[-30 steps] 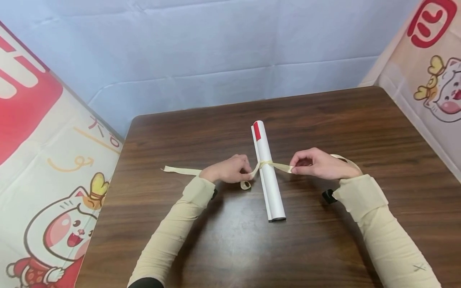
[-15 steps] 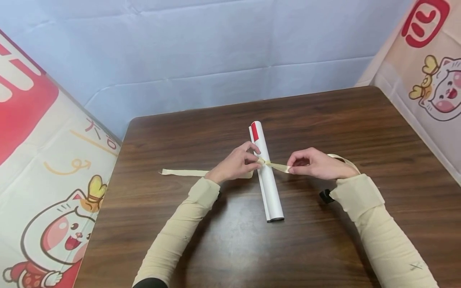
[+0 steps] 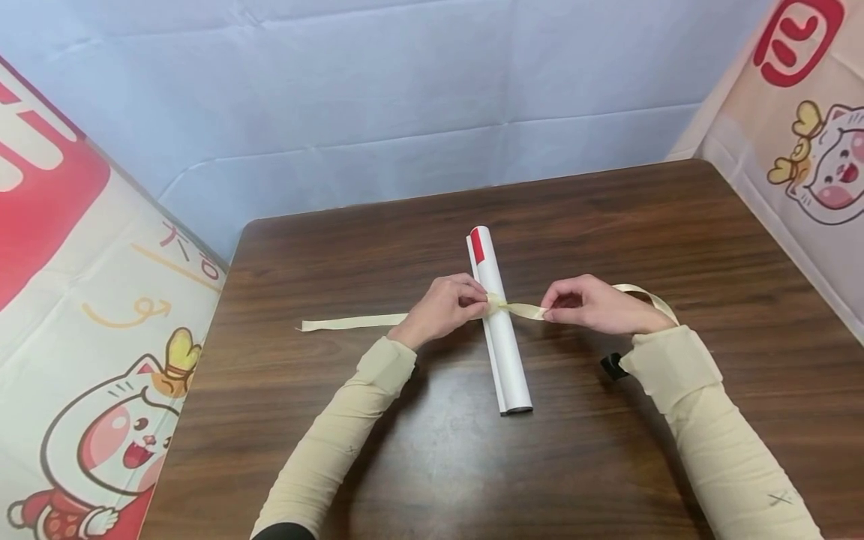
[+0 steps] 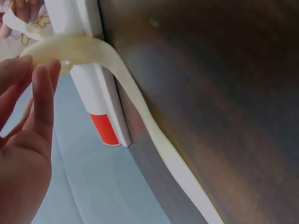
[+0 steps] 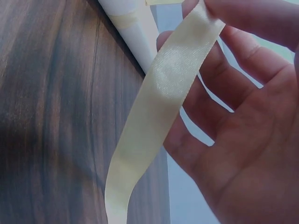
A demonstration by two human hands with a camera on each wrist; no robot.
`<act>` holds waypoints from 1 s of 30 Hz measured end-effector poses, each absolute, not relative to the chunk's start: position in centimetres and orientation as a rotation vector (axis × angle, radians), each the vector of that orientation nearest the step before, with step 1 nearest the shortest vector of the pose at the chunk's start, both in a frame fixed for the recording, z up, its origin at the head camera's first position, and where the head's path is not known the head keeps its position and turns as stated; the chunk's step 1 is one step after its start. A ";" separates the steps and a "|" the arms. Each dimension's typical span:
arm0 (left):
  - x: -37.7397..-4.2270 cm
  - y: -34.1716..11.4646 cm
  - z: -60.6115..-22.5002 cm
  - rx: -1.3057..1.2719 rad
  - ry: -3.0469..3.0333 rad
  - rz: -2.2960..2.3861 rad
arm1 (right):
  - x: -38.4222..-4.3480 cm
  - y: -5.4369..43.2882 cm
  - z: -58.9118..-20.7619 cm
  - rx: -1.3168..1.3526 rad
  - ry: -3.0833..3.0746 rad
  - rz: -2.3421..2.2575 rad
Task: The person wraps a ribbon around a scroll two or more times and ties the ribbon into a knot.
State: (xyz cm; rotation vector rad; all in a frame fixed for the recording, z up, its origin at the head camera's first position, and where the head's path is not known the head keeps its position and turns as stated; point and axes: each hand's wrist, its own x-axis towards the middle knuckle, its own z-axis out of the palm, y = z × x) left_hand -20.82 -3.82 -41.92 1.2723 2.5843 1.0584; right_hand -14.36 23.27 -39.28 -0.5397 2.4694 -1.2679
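A white paper roll [image 3: 510, 360] with a red patch near its far end lies lengthwise on the table. A cream satin ribbon [image 3: 351, 323] goes around its middle and is crossed or knotted on top. My left hand [image 3: 442, 306] is over the roll's left side, pinching the ribbon [image 4: 74, 49] in a loop by the crossing; the fingertips partly cover it. Right of the roll, my right hand [image 3: 597, 306] pinches the other ribbon length between thumb and forefinger. From that pinch the ribbon [image 5: 159, 98] hangs past the palm in the right wrist view.
The dark wooden table [image 3: 418, 465] has rounded far corners. A pale blue cloth [image 3: 405, 90] hangs behind it, and printed cartoon panels stand at left and right. The left ribbon tail lies flat on the tabletop; the right one arches behind the right wrist.
My left hand has moved right and slightly up, from beside the roll to the ribbon crossing on it. A small ribbon curl beside the roll is gone from sight. The right hand stays nearly still.
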 end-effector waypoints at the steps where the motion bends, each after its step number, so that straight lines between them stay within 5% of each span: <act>1: -20.8 -3.8 -42.0 1.238 2.584 1.079 | -14.4 23.2 -39.3 -0.536 2.466 -1.267; 8: -20.6 -3.7 -42.2 1.035 2.492 1.193 | -14.5 23.3 -39.5 -0.530 2.501 -1.209; 30: -20.4 -3.7 -42.6 1.162 2.877 0.920 | -14.6 24.0 -39.9 -0.514 2.975 -0.709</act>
